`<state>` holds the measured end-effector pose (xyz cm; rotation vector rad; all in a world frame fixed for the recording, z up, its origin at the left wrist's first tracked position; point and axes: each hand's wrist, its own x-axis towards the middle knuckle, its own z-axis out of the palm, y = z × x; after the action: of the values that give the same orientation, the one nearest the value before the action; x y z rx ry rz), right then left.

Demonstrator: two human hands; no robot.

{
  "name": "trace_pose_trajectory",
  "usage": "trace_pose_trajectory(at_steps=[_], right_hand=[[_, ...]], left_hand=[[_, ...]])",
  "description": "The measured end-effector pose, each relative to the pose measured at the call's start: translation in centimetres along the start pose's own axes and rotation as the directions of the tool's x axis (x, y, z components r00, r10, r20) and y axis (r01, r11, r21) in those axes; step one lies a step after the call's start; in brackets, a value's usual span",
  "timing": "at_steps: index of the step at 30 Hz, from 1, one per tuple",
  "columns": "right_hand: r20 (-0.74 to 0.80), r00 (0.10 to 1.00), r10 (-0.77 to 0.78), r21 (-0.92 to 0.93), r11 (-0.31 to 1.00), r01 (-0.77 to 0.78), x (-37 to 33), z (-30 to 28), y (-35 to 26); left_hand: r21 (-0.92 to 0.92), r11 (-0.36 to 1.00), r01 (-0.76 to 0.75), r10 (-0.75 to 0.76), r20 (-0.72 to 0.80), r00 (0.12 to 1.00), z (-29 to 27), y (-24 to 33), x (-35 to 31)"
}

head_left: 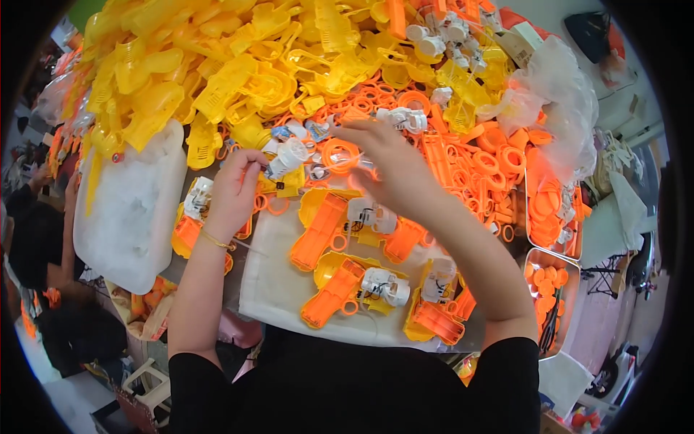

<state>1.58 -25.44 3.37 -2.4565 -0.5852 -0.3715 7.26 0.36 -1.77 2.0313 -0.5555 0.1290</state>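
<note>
My left hand (238, 177) is closed, its thumb and fingertips pinching the edge of a white plastic motor unit (289, 157). Over the pile of orange parts, my right hand (394, 163) has its fingers spread, near an orange ring (340, 154); I see nothing gripped in it. Below my hands, several yellow shell halves sit on a pale work surface, each fitted with an orange block and a white wired unit. One is a half-built yellow shell (325, 271) in the middle. Another partly filled shell (191, 217) lies beside my left forearm.
A heap of yellow plastic shells (224, 79) covers the far side. Orange rings and parts (484, 155) pile up at the right, next to a metal tray (571, 289) of orange discs. A white tub (130, 210) stands at the left. Another person's arm (70, 217) shows far left.
</note>
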Motion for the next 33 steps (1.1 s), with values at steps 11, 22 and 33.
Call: trace_pose_trajectory(at_steps=[11,22,33], right_hand=[[0.205,0.974,0.097,0.059,0.992,-0.111,3.9,5.4,-0.7],[0.094,0.976,0.197,0.262,0.941,-0.215,3.0,7.5,-0.8],[0.145,0.962,0.232,0.188,0.948,-0.257,3.4,7.0,-1.8]], left_hand=[[0.654,0.73,-0.199,0.194,0.08,0.978,0.0,1.8,-3.2],[0.464,0.886,0.001,0.005,-0.012,1.0,0.9,2.0,-3.5],[0.584,0.811,0.032,-0.014,-0.036,0.999,0.6,2.1,-3.9]])
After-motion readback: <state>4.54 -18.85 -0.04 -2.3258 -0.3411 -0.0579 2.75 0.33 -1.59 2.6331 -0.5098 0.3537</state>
